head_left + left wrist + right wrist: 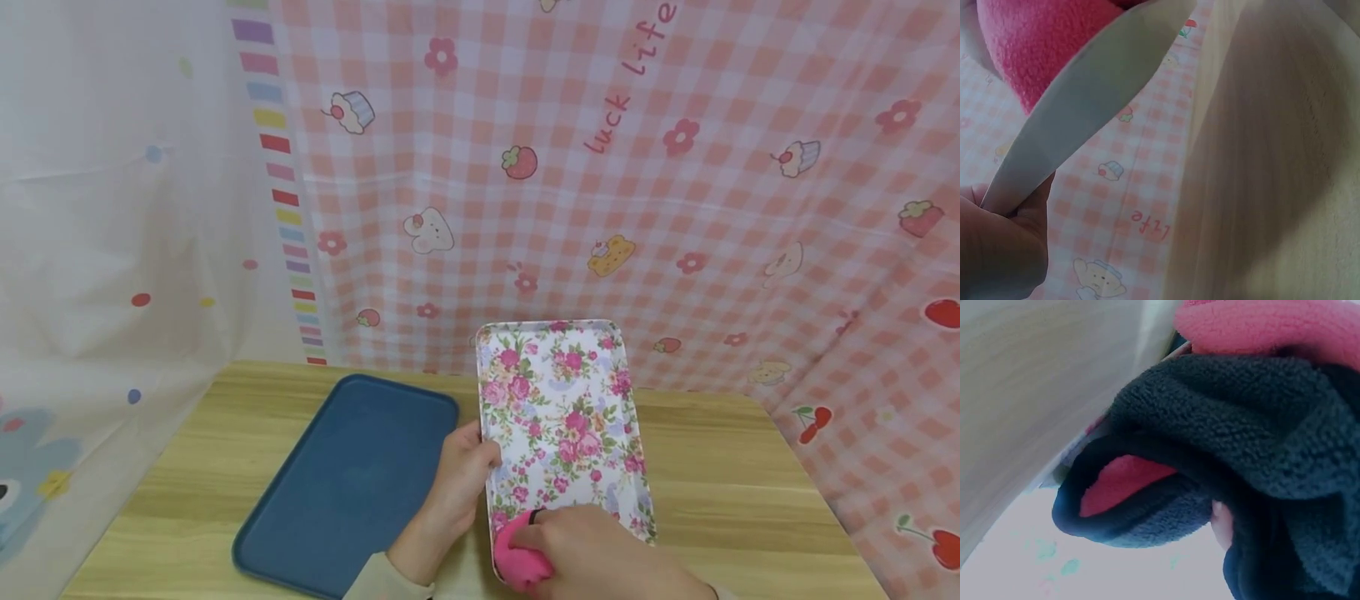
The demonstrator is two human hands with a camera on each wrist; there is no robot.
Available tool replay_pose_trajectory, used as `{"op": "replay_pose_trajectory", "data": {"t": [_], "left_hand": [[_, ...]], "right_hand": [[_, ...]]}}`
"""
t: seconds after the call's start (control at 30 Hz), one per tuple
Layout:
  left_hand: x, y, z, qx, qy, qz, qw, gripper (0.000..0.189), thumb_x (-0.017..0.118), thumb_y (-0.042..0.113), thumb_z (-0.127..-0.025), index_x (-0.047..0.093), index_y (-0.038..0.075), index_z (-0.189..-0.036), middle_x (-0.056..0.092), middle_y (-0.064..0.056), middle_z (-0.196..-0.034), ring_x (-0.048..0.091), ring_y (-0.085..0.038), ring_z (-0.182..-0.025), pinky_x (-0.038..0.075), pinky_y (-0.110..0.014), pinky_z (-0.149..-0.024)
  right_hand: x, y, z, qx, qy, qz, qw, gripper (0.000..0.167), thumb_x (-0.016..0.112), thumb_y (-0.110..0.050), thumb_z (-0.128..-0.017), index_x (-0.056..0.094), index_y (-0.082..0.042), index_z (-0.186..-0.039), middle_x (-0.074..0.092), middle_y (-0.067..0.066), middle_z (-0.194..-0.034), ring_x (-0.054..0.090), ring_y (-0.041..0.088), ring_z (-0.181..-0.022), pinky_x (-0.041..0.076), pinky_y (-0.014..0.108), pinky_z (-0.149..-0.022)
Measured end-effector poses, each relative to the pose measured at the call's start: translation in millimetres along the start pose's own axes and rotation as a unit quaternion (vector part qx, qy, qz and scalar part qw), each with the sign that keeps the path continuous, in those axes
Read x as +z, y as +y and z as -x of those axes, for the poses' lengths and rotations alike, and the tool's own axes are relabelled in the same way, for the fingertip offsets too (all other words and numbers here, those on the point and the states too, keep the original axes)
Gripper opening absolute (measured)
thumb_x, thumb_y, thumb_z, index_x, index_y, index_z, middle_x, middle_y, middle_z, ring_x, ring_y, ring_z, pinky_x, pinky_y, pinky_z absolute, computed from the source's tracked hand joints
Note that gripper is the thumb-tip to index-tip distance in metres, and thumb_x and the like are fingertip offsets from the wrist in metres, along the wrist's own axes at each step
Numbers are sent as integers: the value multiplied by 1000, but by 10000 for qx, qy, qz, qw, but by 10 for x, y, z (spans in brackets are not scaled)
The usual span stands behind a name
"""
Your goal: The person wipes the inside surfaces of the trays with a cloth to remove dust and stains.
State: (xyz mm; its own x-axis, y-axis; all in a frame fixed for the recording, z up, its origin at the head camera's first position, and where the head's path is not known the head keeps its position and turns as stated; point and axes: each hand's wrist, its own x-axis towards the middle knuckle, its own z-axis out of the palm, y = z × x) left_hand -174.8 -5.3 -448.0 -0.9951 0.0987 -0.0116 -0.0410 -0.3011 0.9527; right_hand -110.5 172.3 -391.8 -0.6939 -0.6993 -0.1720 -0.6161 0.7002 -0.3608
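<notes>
A white tray with pink roses and green leaves is held tilted up off the table. My left hand grips its left edge, thumb over the floral face; in the left wrist view the tray's pale rim runs out from the fingers. My right hand holds a bunched fluffy cloth at the tray's near left corner. One side of the cloth is pink. Its other side is dark grey with a black hem, filling much of the right wrist view. Most of the right fingers are hidden.
A dark blue rectangular tray lies flat on the wood-grain table, left of my left hand. Pink checked curtain hangs behind the table and along its right side. A white curtain with coloured dots hangs at the left.
</notes>
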Motion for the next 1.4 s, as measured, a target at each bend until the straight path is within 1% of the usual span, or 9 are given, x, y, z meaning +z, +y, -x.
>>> {"op": "replay_pose_trajectory", "data": {"t": [0.13, 0.37, 0.57, 0.7, 0.9, 1.07, 1.2, 1.27, 1.4], "left_hand": [[6, 4, -4, -31, -14, 22, 10000, 42, 48, -8, -74, 68, -12, -111, 73, -12, -98, 62, -14, -85, 48, -26, -74], [6, 16, 15, -80, -135, 34, 9999, 48, 49, -8, -75, 69, -11, -118, 75, -15, -104, 65, -14, -89, 49, -26, -76], [17, 16, 17, -36, -73, -21, 10000, 48, 49, -8, -72, 70, -11, -116, 75, -14, -103, 61, -14, -90, 47, -25, -75], [27, 5, 16, -26, -72, -43, 10000, 50, 48, -8, -71, 70, -11, -116, 75, -14, -105, 61, -14, -93, 47, -25, -76], [32, -8, 37, -84, -220, 107, 9997, 52, 49, -8, -74, 68, -10, -123, 75, -15, -111, 64, -13, -95, 53, -25, -78], [30, -5, 50, -144, -331, 208, 9991, 53, 49, -7, -77, 67, -10, -126, 74, -15, -113, 65, -13, -93, 55, -25, -77], [34, -3, 48, -168, -364, 217, 9990, 52, 49, -8, -76, 67, -11, -125, 74, -13, -107, 66, -13, -88, 55, -25, -74], [38, -6, 44, -147, -384, 169, 9990, 50, 49, -8, -74, 67, -12, -120, 73, -10, -102, 65, -13, -86, 53, -25, -72], [45, -4, 35, -87, -366, -3, 9993, 42, 50, -10, -72, 69, -11, -109, 70, -5, -96, 59, -14, -86, 47, -25, -72]], "right_hand": [[-8, 4, -26, 28, 213, 32, 9998, 16, 81, -23, -79, 69, -31, -87, 50, -20, -75, 47, 0, -65, 43, 23, -60], [-73, 67, -50, -194, 979, 659, 9928, 24, 81, -26, -79, 76, -23, -103, 51, -17, -78, 43, 0, -64, 40, 22, -56], [-133, 121, -83, -193, 1531, 776, 9850, 26, 80, -21, -78, 78, -19, -103, 51, -15, -76, 41, 1, -61, 40, 21, -54], [-187, 141, -97, -119, 1750, 869, 9807, 29, 79, -18, -76, 78, -18, -105, 50, -14, -75, 40, 2, -60, 38, 21, -51], [-262, 185, -127, 18, 1984, 1034, 9746, 32, 79, -19, -77, 78, -21, -109, 52, -13, -76, 41, 3, -61, 37, 22, -50], [-314, 206, -170, -70, 2125, 1168, 9701, 32, 79, -18, -77, 79, -20, -109, 50, -12, -75, 39, 3, -60, 35, 21, -47], [-378, 211, -221, -68, 2280, 1371, 9639, 35, 79, -17, -76, 80, -16, -112, 52, -9, -75, 38, 4, -59, 34, 21, -47], [-414, 211, -252, -55, 2351, 1452, 9611, 38, 79, -17, -77, 80, -14, -115, 54, -8, -77, 38, 4, -59, 34, 21, -47], [-467, 199, -312, -76, 2364, 1456, 9606, 40, 78, -16, -78, 80, -14, -118, 54, -7, -78, 38, 5, -60, 32, 21, -45]]}}
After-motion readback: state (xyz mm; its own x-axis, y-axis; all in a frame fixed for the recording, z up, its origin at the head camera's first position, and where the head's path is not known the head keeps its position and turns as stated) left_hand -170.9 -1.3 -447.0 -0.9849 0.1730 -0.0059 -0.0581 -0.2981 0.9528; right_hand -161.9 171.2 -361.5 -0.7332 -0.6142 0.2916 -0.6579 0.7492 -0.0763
